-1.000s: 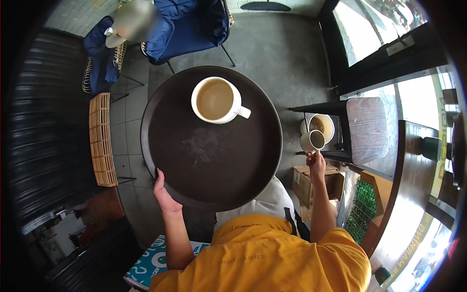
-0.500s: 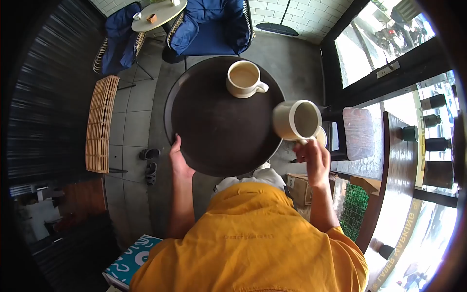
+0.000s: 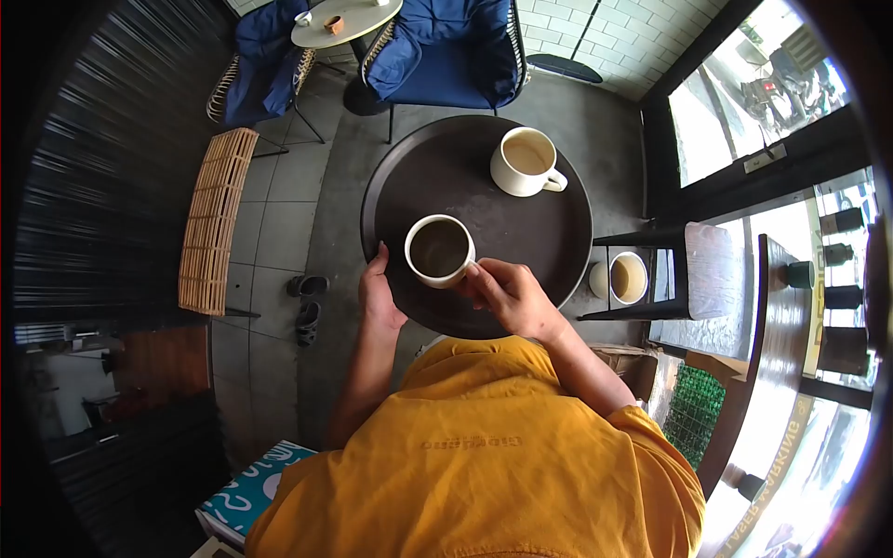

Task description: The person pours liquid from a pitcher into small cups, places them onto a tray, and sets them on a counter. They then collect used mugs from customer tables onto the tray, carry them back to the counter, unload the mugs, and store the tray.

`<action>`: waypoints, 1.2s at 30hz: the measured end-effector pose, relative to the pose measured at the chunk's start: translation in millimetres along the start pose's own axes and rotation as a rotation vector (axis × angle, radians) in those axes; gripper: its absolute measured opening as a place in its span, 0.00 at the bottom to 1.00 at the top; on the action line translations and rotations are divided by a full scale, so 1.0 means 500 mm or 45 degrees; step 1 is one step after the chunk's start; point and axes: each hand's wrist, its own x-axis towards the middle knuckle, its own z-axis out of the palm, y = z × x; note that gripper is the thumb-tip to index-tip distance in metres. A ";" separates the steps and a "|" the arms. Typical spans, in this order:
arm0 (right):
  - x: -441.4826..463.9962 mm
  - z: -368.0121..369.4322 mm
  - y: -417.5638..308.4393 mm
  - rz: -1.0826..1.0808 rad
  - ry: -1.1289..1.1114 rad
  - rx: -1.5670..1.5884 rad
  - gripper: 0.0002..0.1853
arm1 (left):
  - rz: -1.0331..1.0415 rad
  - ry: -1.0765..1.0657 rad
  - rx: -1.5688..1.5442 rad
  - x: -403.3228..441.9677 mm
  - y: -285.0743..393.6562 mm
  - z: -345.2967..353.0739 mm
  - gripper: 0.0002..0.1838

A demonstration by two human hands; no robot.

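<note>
My left hand [image 3: 379, 293]: gripping the round, dark-brown, plastic-looking tray [image 3: 521, 242] at its near left edge; fingers hidden.
My right hand [image 3: 507, 293]: closed on the handle of a cream, round, ceramic-looking mug [image 3: 439, 251].
Held mug: over the tray's left side; contact unclear.
Matching mug [image 3: 526, 164]: by the far right edge.
Handling: best tray level, mug upright, I judge.

Large mugs [image 3: 528, 164]: I count two
Tray [image 3: 498, 221]: one
Far blue chairs [image 3: 445, 86]: two
Shoes [image 3: 308, 323]: I see two
</note>
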 end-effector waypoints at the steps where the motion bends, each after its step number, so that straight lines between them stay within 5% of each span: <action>1: 0.015 0.003 0.000 -0.008 -0.004 -0.002 0.20 | -0.009 0.003 -0.007 0.006 0.007 -0.002 0.26; 15: 0.346 -0.150 -0.092 -0.252 -0.085 -0.125 0.16 | 0.129 -0.032 -0.065 0.259 0.174 0.045 0.27; 19: 0.447 -0.290 -0.111 -0.575 0.560 -0.332 0.16 | 0.289 -0.010 0.028 0.325 0.238 0.079 0.26; 23: 0.659 -0.392 -0.050 -0.381 0.912 -0.319 0.21 | 0.343 0.056 0.015 0.370 0.301 0.080 0.26; 27: 0.835 -0.364 -0.067 -0.026 0.239 0.284 0.32 | 0.433 0.079 -0.051 0.431 0.384 0.071 0.26; 36: 1.161 -0.210 -0.123 -0.007 0.461 0.586 0.23 | 0.438 0.080 -0.092 0.576 0.660 0.014 0.26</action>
